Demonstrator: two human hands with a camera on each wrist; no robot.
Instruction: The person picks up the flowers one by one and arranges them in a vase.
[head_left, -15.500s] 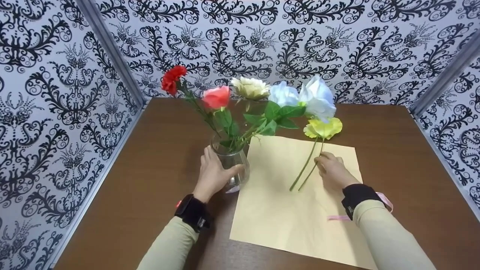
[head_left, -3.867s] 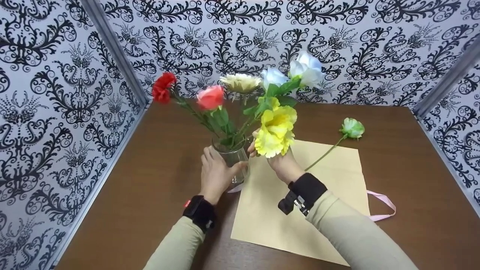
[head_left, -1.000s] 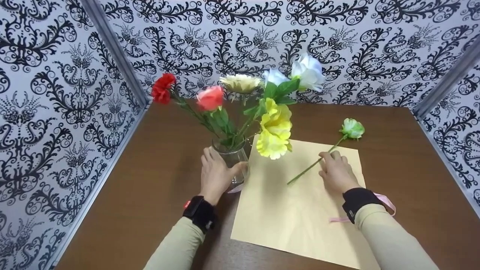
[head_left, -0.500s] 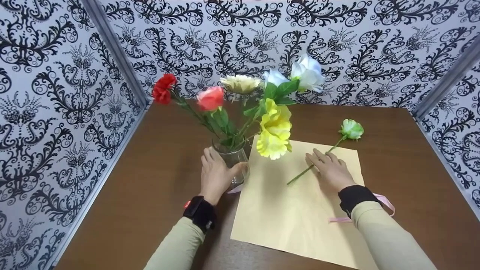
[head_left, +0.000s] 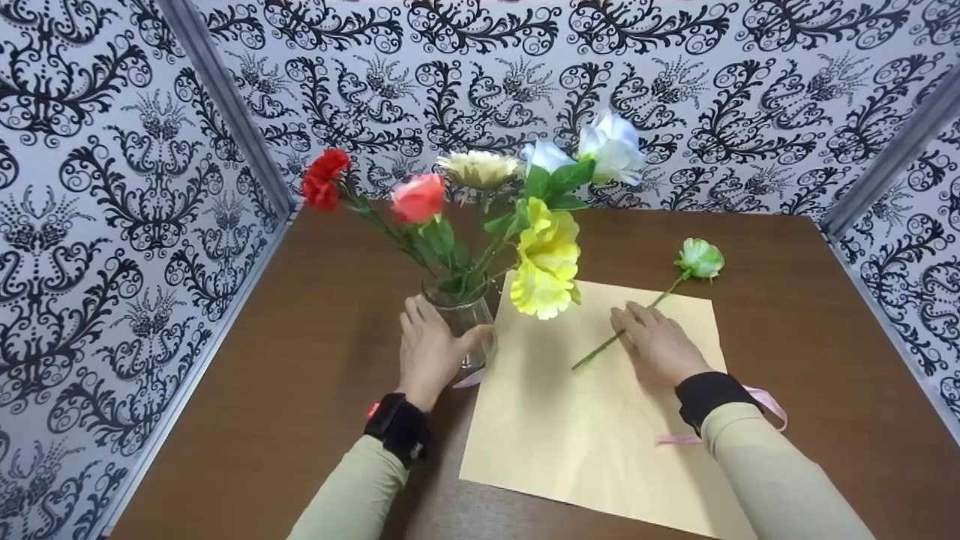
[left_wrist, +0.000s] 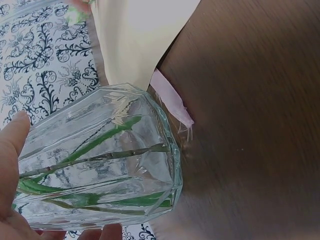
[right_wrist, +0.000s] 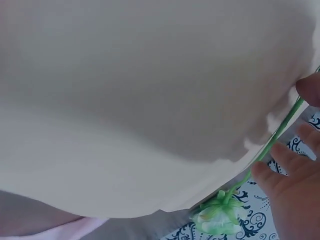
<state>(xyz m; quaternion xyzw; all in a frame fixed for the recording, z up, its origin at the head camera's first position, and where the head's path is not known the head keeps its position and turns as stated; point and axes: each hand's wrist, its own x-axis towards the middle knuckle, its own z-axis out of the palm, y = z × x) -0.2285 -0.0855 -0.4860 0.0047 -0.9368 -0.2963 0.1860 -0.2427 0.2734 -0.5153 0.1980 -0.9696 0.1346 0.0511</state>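
Observation:
My left hand [head_left: 431,345] grips the clear glass vase [head_left: 463,311], thumb and fingers on either side of it. Stems [left_wrist: 100,157] show through the glass in the left wrist view. The vase holds a red carnation [head_left: 325,178], a coral rose [head_left: 418,198], a cream daisy-like flower [head_left: 480,169], a pale blue-white flower [head_left: 611,148] and a frilly yellow flower [head_left: 546,259]. A green-white flower [head_left: 701,259] lies with its stem across the paper. My right hand [head_left: 660,341] reaches over that stem, its fingers nearly straight; the stem [right_wrist: 272,140] runs between thumb and fingers.
A sheet of cream wrapping paper [head_left: 577,435] lies on the brown table [head_left: 300,337], to the right of the vase. Pink ribbon [head_left: 769,405] emerges from under its right edge, with another ribbon end [left_wrist: 172,100] by the vase base. Patterned panels [head_left: 487,97] enclose the table.
The yellow flower, earlier on the paper under my right hand, now stands in the vase. My right hand has moved back to the green-white flower's stem. My left hand keeps holding the vase.

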